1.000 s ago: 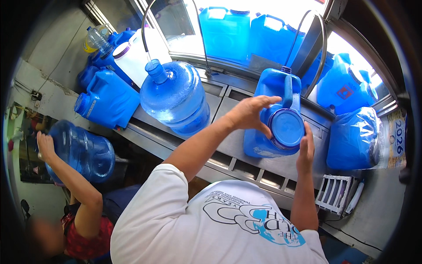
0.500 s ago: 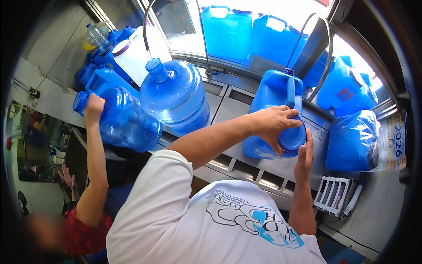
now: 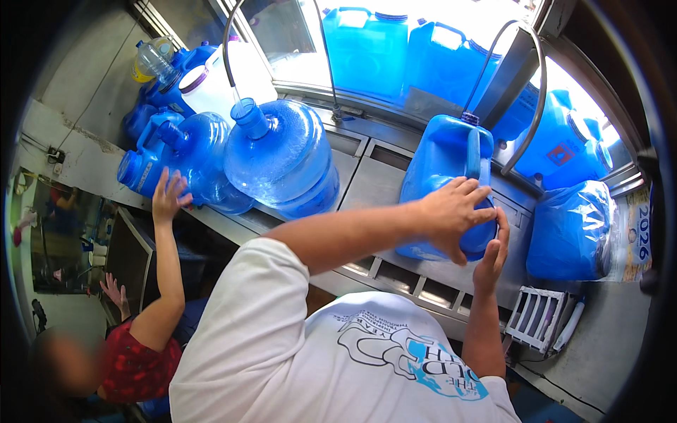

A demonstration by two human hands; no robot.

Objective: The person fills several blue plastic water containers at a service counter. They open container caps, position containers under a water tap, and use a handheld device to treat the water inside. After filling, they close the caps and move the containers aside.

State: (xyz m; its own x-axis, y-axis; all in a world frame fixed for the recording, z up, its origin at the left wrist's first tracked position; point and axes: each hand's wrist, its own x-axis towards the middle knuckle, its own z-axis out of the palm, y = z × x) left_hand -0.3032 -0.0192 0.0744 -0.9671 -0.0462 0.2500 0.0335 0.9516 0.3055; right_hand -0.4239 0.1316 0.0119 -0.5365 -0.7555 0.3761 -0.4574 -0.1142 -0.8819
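A blue rectangular water jug [image 3: 441,166] with a handle leans on the steel counter [image 3: 367,176], its wide mouth toward me. My left hand [image 3: 455,215] reaches across and wraps over the round cap at that mouth. My right hand [image 3: 493,247] comes up from below, and its fingers press the cap's right side. A thin hose [image 3: 518,106] curves down to the jug's top.
Two round blue bottles [image 3: 282,158] lie on the counter's left. A co-worker's hand [image 3: 169,197] rests on the nearer bottle [image 3: 194,162]. More blue jugs [image 3: 367,46] line the window. A bagged blue bottle [image 3: 568,229] and a white rack [image 3: 539,317] stand at right.
The co-worker lifted a round bottle from low on the left onto the counter beside the other one. My left hand slid from the jug's top down over its cap.
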